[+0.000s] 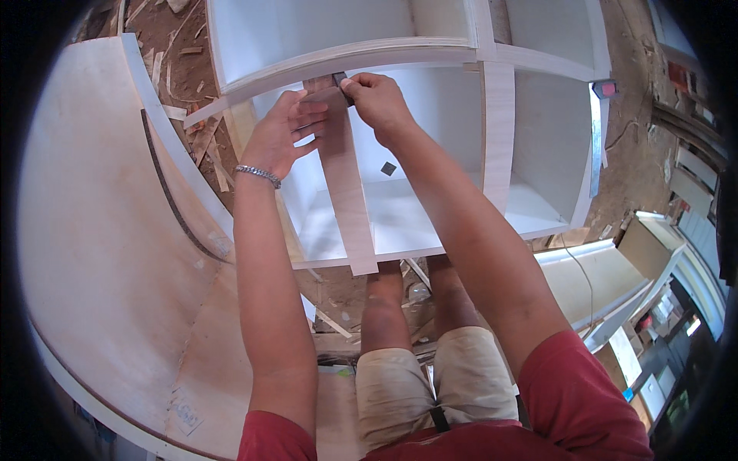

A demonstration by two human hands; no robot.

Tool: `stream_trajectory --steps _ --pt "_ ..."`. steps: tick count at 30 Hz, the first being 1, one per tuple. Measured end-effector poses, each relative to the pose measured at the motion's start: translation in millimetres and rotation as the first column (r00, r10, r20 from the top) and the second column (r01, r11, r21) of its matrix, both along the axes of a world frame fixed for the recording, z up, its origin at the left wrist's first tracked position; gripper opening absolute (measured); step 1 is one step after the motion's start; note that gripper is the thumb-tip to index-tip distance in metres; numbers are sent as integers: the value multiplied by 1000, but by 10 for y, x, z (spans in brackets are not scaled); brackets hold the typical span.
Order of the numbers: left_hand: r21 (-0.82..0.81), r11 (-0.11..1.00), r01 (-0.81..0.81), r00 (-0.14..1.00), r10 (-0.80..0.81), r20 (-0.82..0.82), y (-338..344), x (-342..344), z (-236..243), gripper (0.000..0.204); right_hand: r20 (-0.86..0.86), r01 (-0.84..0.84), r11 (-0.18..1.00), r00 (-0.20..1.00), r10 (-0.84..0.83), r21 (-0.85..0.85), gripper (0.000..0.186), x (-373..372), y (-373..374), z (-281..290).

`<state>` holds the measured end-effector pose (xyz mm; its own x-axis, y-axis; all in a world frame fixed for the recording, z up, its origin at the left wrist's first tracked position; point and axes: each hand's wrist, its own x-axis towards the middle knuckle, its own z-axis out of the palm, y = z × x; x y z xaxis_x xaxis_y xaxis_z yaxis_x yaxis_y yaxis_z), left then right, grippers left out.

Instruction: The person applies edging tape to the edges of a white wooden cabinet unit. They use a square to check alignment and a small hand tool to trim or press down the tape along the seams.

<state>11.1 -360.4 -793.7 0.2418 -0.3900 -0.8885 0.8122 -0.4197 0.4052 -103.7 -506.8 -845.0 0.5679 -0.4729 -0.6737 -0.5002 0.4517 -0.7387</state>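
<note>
A long pale laminate strip [346, 192] lies across the open front of a white cabinet frame [498, 131] that rests on its back. My left hand [280, 134], with a metal bracelet at the wrist, presses flat on the strip's far end. My right hand [377, 98] pinches a small dark tool [341, 83] against the strip's top end, at the cabinet's cross rail. The tool's tip is hidden by my fingers. A small dark square [388, 168] lies inside the cabinet compartment, to the right of the strip.
A large curved plywood sheet [100, 230] leans at my left. Wood scraps [204, 142] litter the dirt floor beyond it. A metal square with a red handle [600, 115] rests on the cabinet's right edge. White panels [592, 276] and shelves stand at the lower right.
</note>
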Motion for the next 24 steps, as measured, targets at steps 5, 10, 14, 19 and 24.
stream_trajectory --steps 5,10,14,19,24 --pt "15 1000 -9 1000 9 15 13 -26 14 54 -53 22 986 998 -13 166 19 44 -66 98" --pt "0 1000 -8 1000 8 8 -7 -21 -9 53 -96 84 959 994 -60 270 17 91 -164 46" --pt "4 1000 -12 1000 12 -1 11 -19 8 49 -100 136 945 989 -110 297 16 114 -101 176" --pt "6 1000 -7 1000 7 10 6 -25 20 45 -153 231 911 970 -189 340 15 146 -69 315" --pt "-10 1000 -2 1000 2 -22 63 25 -32 46 -137 299 869 954 -267 393 15 183 -29 348"
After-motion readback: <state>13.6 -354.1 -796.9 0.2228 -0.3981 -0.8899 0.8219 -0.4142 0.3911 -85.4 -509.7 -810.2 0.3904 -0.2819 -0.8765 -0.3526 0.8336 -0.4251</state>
